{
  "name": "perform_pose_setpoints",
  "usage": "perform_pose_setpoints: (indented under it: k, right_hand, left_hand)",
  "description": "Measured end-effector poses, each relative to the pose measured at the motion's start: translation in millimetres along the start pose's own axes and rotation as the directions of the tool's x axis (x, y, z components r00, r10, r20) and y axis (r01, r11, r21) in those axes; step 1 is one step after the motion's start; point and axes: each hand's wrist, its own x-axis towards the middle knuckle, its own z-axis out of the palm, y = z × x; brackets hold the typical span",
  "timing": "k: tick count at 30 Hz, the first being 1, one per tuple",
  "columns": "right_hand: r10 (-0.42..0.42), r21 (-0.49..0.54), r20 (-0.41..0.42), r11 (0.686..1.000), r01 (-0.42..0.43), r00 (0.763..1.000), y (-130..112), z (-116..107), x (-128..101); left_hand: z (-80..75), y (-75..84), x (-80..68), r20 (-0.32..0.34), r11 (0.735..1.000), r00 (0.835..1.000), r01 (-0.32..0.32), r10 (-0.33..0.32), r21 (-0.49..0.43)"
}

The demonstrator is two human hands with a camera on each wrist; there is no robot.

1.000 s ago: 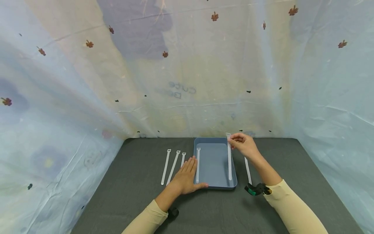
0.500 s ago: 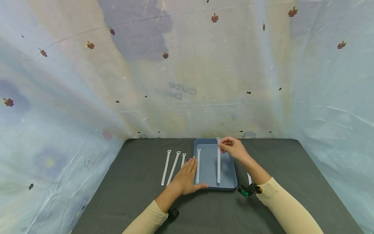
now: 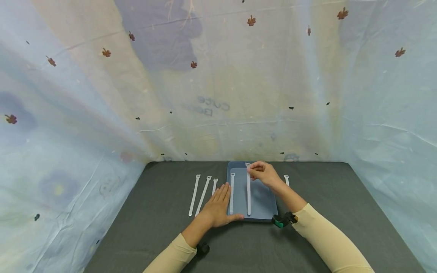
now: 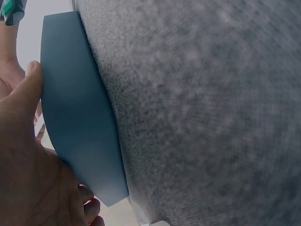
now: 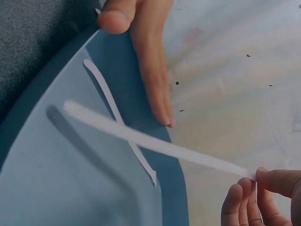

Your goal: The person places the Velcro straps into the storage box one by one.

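Note:
My right hand [image 3: 264, 175] pinches a thin white cable strap [image 3: 249, 193] near its slotted end, between thumb and fingers. In the right wrist view the free end of this strap hangs over the tray floor, its shadow beside it. A second white strap [image 5: 106, 92] lies inside the blue-grey tray [image 3: 268, 206], along the left side. My left hand [image 3: 216, 210] rests against the tray's front left corner, fingers straight along the left rim and thumb at the front rim. The left wrist view shows the tray's outer wall [image 4: 82, 103] beside that thumb.
Left of the tray lie several white straps, one at the outside [image 3: 194, 195] and one partly behind my left hand [image 3: 214, 185]. Another strap [image 3: 286, 179] lies to the right, mostly hidden by my right forearm. A patterned curtain [image 3: 218, 140] rises behind the dark table [image 3: 164, 227].
My right hand has moved left with the pinched strap, from the tray's right edge to over its middle. The left hand has stayed in place.

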Motion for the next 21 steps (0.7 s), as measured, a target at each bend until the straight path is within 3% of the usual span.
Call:
perform_pose_setpoints:
  k: [21]
  right_hand:
    - [0.055, -0.055, 0.05, 0.997, -0.052, 0.997, 17.4, 16.3, 16.3]
  left_hand:
    - [0.0, -0.4, 1.1, 0.009, 1.0, 1.0, 0.007, -0.006, -0.009]
